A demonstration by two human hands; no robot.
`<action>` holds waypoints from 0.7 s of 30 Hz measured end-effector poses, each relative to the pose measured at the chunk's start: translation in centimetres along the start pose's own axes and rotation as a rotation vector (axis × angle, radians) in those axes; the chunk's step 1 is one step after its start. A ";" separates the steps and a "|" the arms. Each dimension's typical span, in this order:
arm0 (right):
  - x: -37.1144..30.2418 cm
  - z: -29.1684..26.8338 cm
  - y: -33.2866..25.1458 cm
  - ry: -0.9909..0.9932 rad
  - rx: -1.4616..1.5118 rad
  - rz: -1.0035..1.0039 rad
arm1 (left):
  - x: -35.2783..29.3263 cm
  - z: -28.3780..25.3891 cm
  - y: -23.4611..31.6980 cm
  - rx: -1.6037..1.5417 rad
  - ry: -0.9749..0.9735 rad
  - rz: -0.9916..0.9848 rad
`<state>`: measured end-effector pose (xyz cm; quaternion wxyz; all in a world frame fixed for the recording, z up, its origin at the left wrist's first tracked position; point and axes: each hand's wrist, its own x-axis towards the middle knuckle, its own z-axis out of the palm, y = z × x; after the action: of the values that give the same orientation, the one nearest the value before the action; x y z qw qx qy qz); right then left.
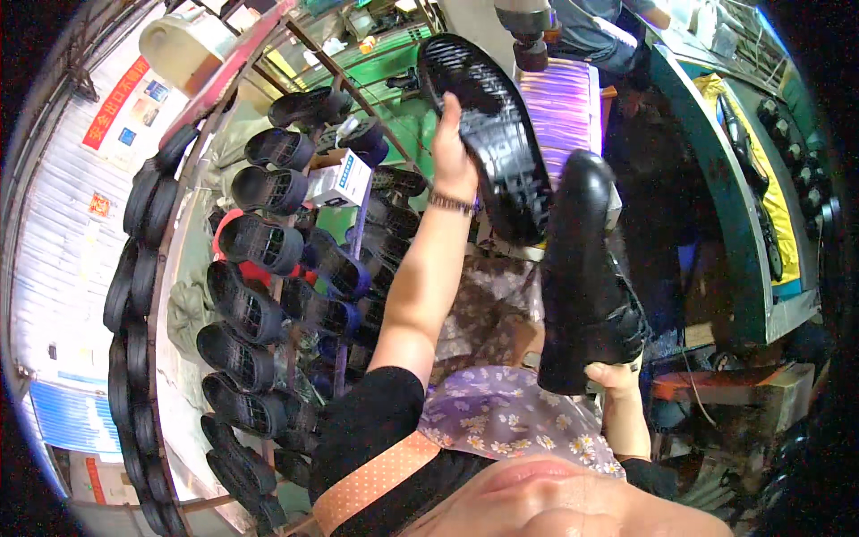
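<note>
My left hand [454,154] is raised high and grips a black shoe [490,134] from behind, its ribbed sole facing the camera. My right hand [612,371] is lower, at the right, and holds a second black shoe [586,268] from below, its glossy upper tilted up toward the first shoe. The two shoes nearly touch in the middle of the view. A bracelet sits on my left wrist.
A rack [259,268] at the left carries several rows of black shoes, and a white box [342,179] rests among them. A purple-striped surface [562,103] lies behind the raised shoe. A green machine frame [725,197] runs along the right, and another person [591,31] stands at the top.
</note>
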<state>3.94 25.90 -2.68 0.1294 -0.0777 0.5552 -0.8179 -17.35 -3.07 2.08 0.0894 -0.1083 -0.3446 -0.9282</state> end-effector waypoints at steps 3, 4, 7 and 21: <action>0.9 2.2 -1.9 -0.024 -0.156 -0.155 | -6.1 1.9 0.5 0.261 0.060 0.163; 1.1 2.7 -1.9 -0.058 -0.141 -0.186 | -8.3 1.5 0.3 0.458 0.036 0.239; 1.1 3.6 -2.1 -0.133 -0.177 -0.236 | -14.4 3.0 0.2 0.570 0.010 0.289; -1.4 4.3 1.9 -0.103 -0.405 -0.496 | -22.2 0.2 -2.3 0.588 -0.137 0.273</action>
<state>6.66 21.89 -2.80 -0.0640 -0.2763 0.6634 -0.6924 3.41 0.79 -5.02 0.2167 -0.1852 -0.5854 -0.7590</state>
